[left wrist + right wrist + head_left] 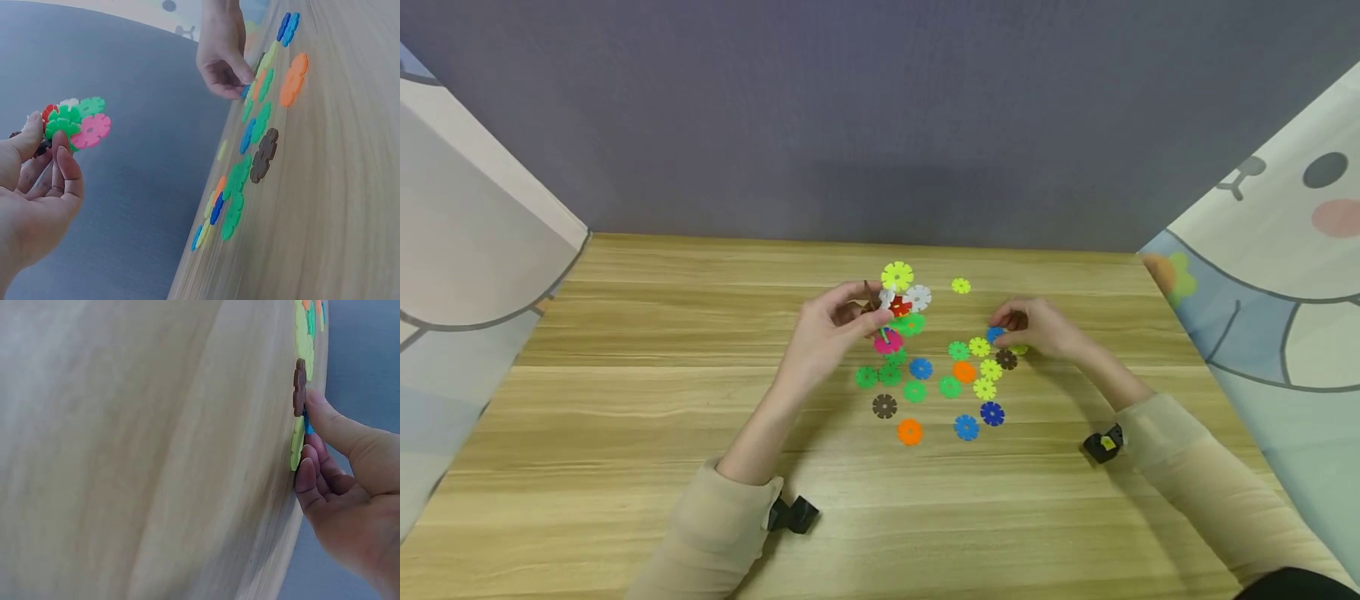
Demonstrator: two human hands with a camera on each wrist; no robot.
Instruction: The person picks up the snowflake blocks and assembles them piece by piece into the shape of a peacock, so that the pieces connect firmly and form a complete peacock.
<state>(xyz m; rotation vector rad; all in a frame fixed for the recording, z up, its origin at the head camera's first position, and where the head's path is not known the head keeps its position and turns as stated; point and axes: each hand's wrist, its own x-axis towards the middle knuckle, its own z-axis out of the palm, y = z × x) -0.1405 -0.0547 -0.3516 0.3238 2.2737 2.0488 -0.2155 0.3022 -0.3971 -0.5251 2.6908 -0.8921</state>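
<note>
My left hand (831, 337) holds a cluster of interlocked plastic snowflake discs up over the table, pinched between thumb and fingers. In the cluster are a yellow disc (897, 276), a white disc (917, 297), a red disc (900, 307), a pink disc (92, 130) and green discs (63, 122); a brown piece is partly hidden by the fingers. To the right, my right hand (1041, 327) pinches a blue snowflake disc (995, 334) low at the tabletop. A brown disc (300, 387) and a yellow disc (297, 444) lie right beside its fingertips.
Loose snowflake discs lie flat between the hands, among them an orange disc (910, 432), a brown disc (884, 406) and a dark blue disc (992, 413). One yellow disc (961, 286) lies farther back. A grey panel (865, 125) stands behind the wooden table (625, 417).
</note>
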